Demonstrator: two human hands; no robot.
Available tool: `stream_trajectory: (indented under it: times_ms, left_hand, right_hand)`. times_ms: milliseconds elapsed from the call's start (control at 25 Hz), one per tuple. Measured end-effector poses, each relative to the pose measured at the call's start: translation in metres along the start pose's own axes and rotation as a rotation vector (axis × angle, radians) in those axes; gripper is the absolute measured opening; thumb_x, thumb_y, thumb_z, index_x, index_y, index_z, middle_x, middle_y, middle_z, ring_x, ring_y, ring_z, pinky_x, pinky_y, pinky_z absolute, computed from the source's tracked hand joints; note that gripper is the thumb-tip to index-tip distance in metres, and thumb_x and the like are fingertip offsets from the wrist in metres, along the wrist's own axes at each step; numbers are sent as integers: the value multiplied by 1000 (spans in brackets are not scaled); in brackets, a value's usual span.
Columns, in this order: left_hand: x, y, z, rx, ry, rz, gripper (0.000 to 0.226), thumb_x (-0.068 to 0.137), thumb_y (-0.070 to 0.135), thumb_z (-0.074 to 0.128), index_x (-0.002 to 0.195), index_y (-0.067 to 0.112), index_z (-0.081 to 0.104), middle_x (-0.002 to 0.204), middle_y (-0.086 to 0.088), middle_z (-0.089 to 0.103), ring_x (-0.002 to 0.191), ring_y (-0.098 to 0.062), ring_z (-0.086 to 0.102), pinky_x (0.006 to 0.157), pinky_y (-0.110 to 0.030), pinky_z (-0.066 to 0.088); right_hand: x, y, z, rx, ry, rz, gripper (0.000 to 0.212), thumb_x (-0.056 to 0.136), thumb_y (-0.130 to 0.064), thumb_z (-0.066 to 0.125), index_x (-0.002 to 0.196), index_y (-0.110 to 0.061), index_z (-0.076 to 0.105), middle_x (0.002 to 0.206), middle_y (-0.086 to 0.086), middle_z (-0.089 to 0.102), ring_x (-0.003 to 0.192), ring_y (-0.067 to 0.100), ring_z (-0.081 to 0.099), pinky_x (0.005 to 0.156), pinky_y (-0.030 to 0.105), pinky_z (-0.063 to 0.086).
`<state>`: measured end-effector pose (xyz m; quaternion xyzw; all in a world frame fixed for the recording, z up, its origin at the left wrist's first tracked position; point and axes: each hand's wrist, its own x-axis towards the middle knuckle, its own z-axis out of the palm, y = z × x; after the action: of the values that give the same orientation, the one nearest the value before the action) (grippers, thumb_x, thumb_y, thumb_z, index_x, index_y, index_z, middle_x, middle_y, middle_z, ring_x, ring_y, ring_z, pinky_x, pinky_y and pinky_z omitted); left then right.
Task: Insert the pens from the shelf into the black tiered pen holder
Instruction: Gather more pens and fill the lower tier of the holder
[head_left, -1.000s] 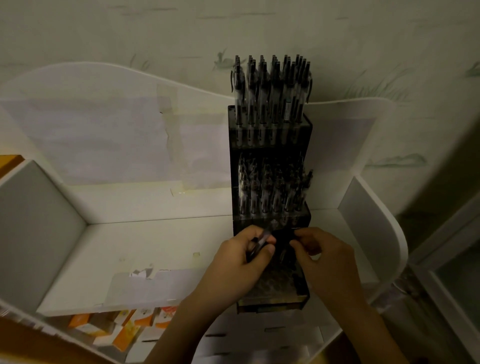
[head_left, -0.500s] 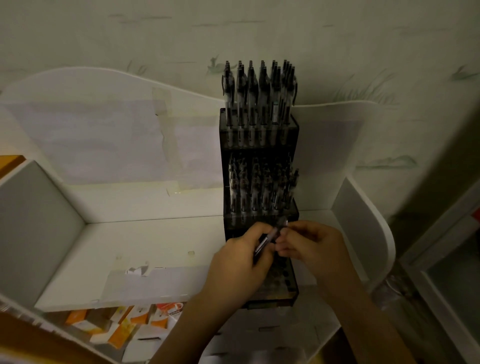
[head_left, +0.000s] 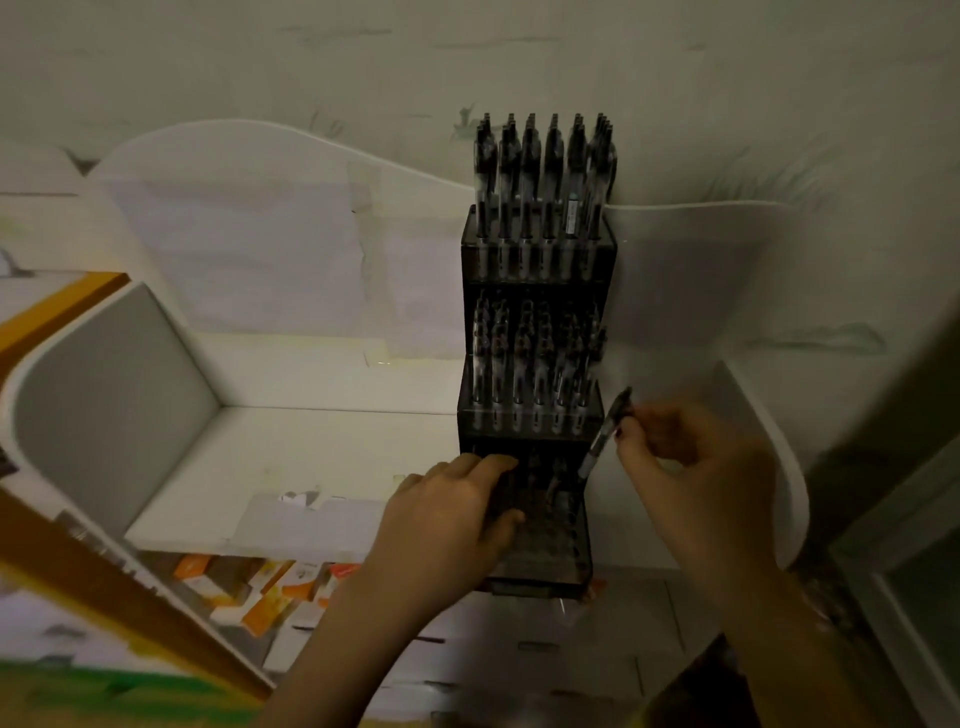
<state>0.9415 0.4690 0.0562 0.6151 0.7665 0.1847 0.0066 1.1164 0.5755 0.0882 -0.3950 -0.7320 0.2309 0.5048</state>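
Note:
The black tiered pen holder (head_left: 540, 551) stands on the white shelf (head_left: 291, 457). Its top and middle tiers are packed with several upright pens (head_left: 540, 176). My right hand (head_left: 696, 478) pinches one dark pen (head_left: 605, 434), tilted, with its tip over the right side of the lowest tier. My left hand (head_left: 447, 525) rests against the left front of the lowest tier. It seems to hold a few dark pens, though the dim light hides them.
The shelf has white curved side panels, one on the left (head_left: 104, 395) and one on the right (head_left: 779, 467). Orange and white small boxes (head_left: 260, 587) lie below the shelf's front edge. A wooden edge (head_left: 57, 317) runs along the far left.
My right hand took one pen away from the left hand and moved right with it, tip down toward the lowest tier. The left hand dropped to the holder's left front.

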Motion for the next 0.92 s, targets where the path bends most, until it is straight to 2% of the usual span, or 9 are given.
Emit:
stream_trajectory:
  times_ms: [120, 280, 440, 600, 680, 760, 840, 920]
  left_hand:
    - [-4, -1, -1, 53, 33, -30, 54, 93, 54, 45, 143, 39, 31, 140, 12, 48, 119, -15, 53, 96, -32, 43]
    - [-6, 1, -1, 94, 60, -73, 55, 92, 55, 45, 143, 39, 31, 141, 12, 48, 121, -15, 52, 98, -33, 43]
    - [-9, 3, -3, 97, 56, -103, 55, 93, 56, 44, 143, 39, 30, 140, 12, 48, 121, -15, 52, 98, -32, 43]
    - [-12, 5, -5, 91, 68, -120, 54, 93, 54, 44, 143, 39, 31, 138, 13, 50, 119, -13, 53, 95, -29, 42]
    - [-14, 6, -8, 79, 70, -126, 53, 94, 54, 44, 143, 40, 30, 138, 14, 49, 119, -12, 52, 95, -29, 43]
    - [-15, 5, -9, 81, 70, -133, 53, 94, 55, 44, 143, 41, 30, 139, 15, 48, 120, -12, 52, 95, -29, 44]
    - [-16, 3, -9, 85, 74, -140, 53, 94, 56, 44, 143, 41, 31, 140, 15, 48, 121, -12, 52, 95, -29, 44]
    - [-18, 1, -10, 85, 71, -155, 53, 94, 56, 44, 142, 41, 31, 141, 16, 48, 120, -11, 52, 95, -29, 45]
  right_hand:
    - [-3, 13, 9, -58, -50, -91, 10, 79, -9, 74, 86, -15, 71, 70, -21, 59, 74, -22, 56, 66, -4, 40]
    - [-6, 36, 23, 5, -142, 8, 12, 80, -7, 73, 89, -14, 70, 72, -22, 58, 77, -16, 59, 66, -2, 42]
    - [-11, 53, 36, 17, -185, 29, 13, 79, -4, 74, 91, -9, 72, 70, -18, 58, 76, -21, 57, 64, -5, 39]
    - [-15, 70, 45, -15, -223, 53, 11, 78, -3, 75, 88, -8, 73, 70, -10, 63, 64, -9, 59, 64, -7, 37]
    - [-23, 77, 50, -50, -254, 57, 10, 77, -2, 75, 86, -7, 73, 72, -3, 68, 65, 2, 62, 65, -9, 35]
    - [-27, 81, 52, -47, -252, 69, 11, 76, -1, 75, 85, -6, 73, 75, 2, 72, 64, 0, 61, 66, -9, 35]
    - [-26, 82, 50, -43, -257, 83, 12, 77, -4, 75, 89, -7, 74, 79, 3, 74, 68, 1, 62, 69, -5, 38]
    - [-25, 76, 44, -43, -250, 95, 15, 78, -7, 75, 92, -12, 71, 82, 1, 71, 76, 10, 66, 71, 6, 45]
